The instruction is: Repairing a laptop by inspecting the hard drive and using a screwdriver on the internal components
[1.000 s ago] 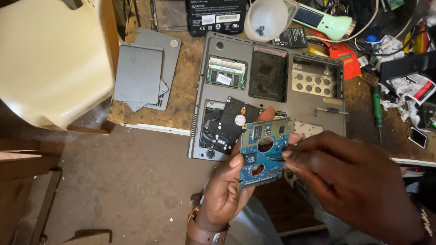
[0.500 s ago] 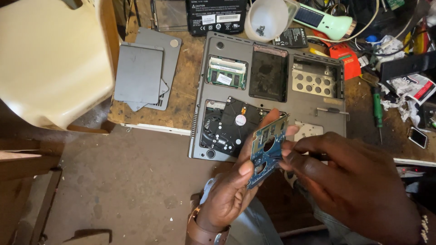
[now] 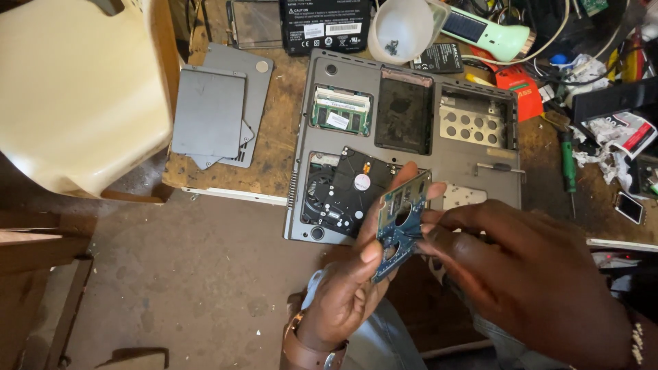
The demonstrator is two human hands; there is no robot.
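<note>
Hard drive (image 3: 401,223) turned edge-on, lower centre of frame.
Your left hand (image 3: 349,288) grips it, thumb clamped; right hand (image 3: 521,274) pinches its right edge. Circuit side faced you earlier; now it tilts over the open laptop (image 3: 411,137).

A small blue circuit board (image 3: 401,223) with round cutouts, tilted nearly edge-on, held at the frame's lower centre.

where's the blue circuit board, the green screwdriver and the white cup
blue circuit board (image 3: 399,223), head view, middle of its face
green screwdriver (image 3: 568,166), head view, on its handle
white cup (image 3: 403,31), head view, inner wall
</note>
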